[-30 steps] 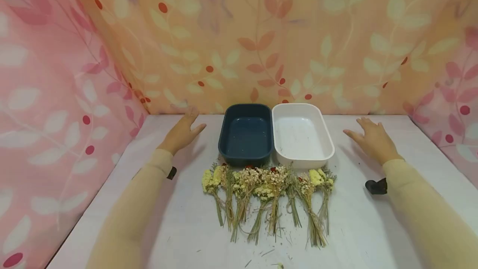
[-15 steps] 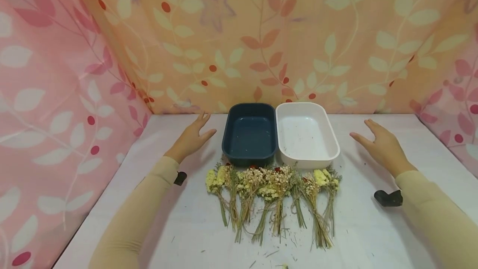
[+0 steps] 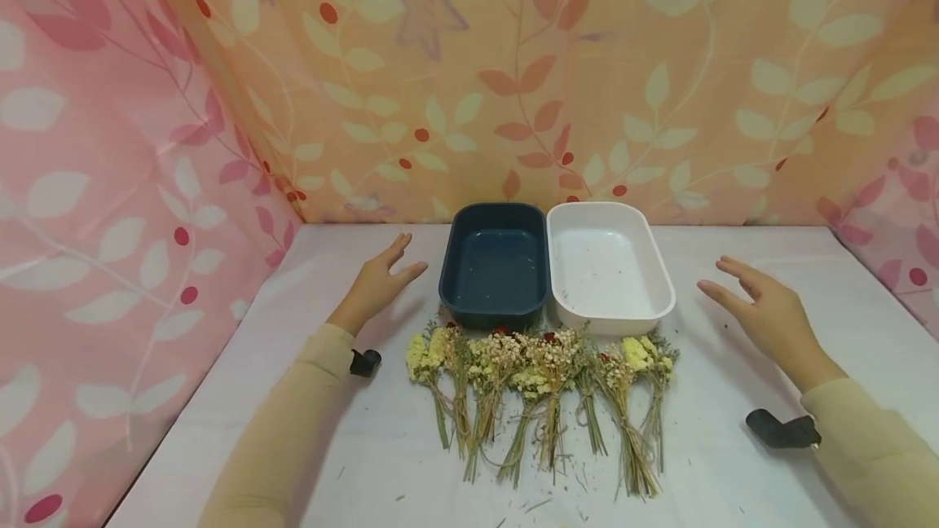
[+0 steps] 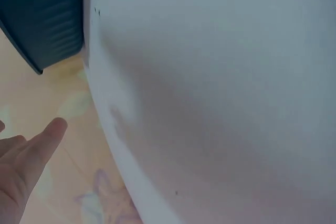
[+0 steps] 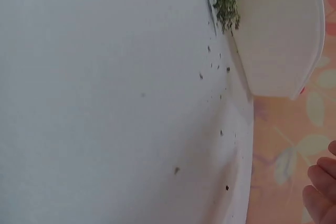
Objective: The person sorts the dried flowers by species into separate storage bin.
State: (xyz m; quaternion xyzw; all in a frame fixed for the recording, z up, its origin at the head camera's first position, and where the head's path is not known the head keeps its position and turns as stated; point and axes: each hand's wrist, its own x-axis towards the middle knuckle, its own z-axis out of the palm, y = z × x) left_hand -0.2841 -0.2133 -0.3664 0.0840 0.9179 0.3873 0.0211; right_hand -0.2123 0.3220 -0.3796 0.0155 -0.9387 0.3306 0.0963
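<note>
My left hand [image 3: 377, 283] hovers over the table left of a dark blue tray [image 3: 443, 267], thumb apart from the fingers, holding nothing. On the other side my right hand [image 3: 770, 312] is held up to the right of a white tray [image 3: 663, 292], its fingers loosely extended around nothing. The two trays stand side by side near the back curtain, with a few specks inside. In front of them lies a row of several small dried flower bunches [image 3: 553, 357], yellow, cream and red heads toward the trays, stems tied with twine and pointing to me.
Bits of broken stem [image 3: 539, 505] and crumbs are scattered on the white tabletop [image 3: 381, 446]. A leaf-patterned orange curtain [image 3: 440, 80] hangs right behind the trays, and a pink one [image 3: 110, 186] closes off the left side. A black wrist device [image 3: 783, 429] juts from the right sleeve.
My right hand has come down and back toward me. The left hand has lowered slightly toward me. The head view has shifted a little; trays and flower bunches stay in place.
</note>
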